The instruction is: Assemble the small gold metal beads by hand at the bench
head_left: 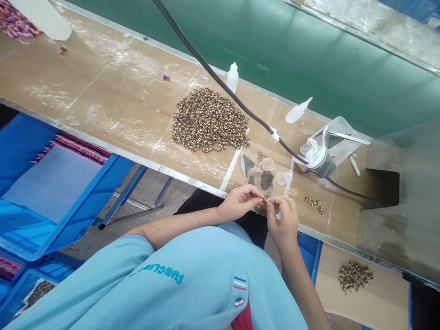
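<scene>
My left hand and my right hand meet at the table's front edge, fingertips pinched together around a tiny dark piece. Both hands are closed on it, and its details are too small to make out. Just beyond them lies a camouflage cloth with small clear round lids beside it. A few tiny tan beads sit right of the cloth, and a short row of brown and gold pieces lies farther right. A large heap of similar pieces stands at the table's middle.
A white bottle stands behind the heap; another lies to its right. A black cable crosses above the table to a wrapped bundle by a clear tray. Blue crates are at lower left, a cardboard sheet at lower right.
</scene>
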`<state>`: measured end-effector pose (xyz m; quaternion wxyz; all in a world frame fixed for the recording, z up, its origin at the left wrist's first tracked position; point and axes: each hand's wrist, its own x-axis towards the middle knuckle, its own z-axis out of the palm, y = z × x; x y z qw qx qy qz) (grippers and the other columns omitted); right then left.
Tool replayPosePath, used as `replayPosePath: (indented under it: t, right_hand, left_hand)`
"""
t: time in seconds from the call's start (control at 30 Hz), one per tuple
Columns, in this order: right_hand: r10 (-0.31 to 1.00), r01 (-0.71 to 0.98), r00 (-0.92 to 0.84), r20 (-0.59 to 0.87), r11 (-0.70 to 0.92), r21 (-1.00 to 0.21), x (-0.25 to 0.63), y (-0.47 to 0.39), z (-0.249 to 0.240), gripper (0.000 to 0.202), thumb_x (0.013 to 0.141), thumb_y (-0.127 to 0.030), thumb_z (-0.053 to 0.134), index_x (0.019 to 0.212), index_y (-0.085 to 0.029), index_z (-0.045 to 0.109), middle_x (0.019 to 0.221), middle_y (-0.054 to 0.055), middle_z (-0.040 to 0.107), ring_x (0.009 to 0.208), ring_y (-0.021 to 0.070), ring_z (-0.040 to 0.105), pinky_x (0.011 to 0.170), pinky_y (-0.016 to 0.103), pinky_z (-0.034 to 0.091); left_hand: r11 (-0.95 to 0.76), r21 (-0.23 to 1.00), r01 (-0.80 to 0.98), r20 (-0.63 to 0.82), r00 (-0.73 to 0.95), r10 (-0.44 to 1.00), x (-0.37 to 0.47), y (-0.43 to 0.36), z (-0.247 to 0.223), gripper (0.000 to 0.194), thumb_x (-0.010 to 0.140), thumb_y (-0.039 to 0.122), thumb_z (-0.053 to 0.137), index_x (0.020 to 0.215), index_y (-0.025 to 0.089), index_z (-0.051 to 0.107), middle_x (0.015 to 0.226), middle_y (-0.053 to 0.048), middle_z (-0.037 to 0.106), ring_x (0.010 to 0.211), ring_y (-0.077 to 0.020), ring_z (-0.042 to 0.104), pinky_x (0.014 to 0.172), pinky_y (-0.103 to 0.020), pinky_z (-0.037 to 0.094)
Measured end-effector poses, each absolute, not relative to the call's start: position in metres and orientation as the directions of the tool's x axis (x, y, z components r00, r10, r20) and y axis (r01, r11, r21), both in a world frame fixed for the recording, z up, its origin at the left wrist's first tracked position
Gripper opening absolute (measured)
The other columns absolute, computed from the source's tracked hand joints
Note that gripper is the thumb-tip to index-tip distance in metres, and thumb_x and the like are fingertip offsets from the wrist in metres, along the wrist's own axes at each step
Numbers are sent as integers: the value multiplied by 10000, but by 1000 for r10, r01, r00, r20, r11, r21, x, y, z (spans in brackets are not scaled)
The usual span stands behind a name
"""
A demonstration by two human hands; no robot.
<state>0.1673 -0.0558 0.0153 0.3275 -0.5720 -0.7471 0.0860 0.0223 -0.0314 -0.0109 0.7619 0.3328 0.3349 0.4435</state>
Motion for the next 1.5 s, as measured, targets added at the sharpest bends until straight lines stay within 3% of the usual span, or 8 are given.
replayPosePath:
  t: [1.27,1.5]
  right_hand:
    - [930,780,-153,335,322,-536,170,-54,15,109,888,-210,475,798,-222,536,760,23,579,760,164,541,665,311,447]
    - [933,775,-48,358,261,-575,166,-59,13,63,869,-251,535,835,-215,574,773,25,591,711,150,541,629,293,456]
  left_hand:
    - [404,793,-457,-225,395,890,23,-31,-14,321,672,382,745,778,133,573,707,-10,634,687,-107,611,712,-262,490]
    - [447,770,-456,-254,423,870,22,-26,-8,310,672,362,746,772,141,554,693,7,621,663,-99,605,683,-248,489]
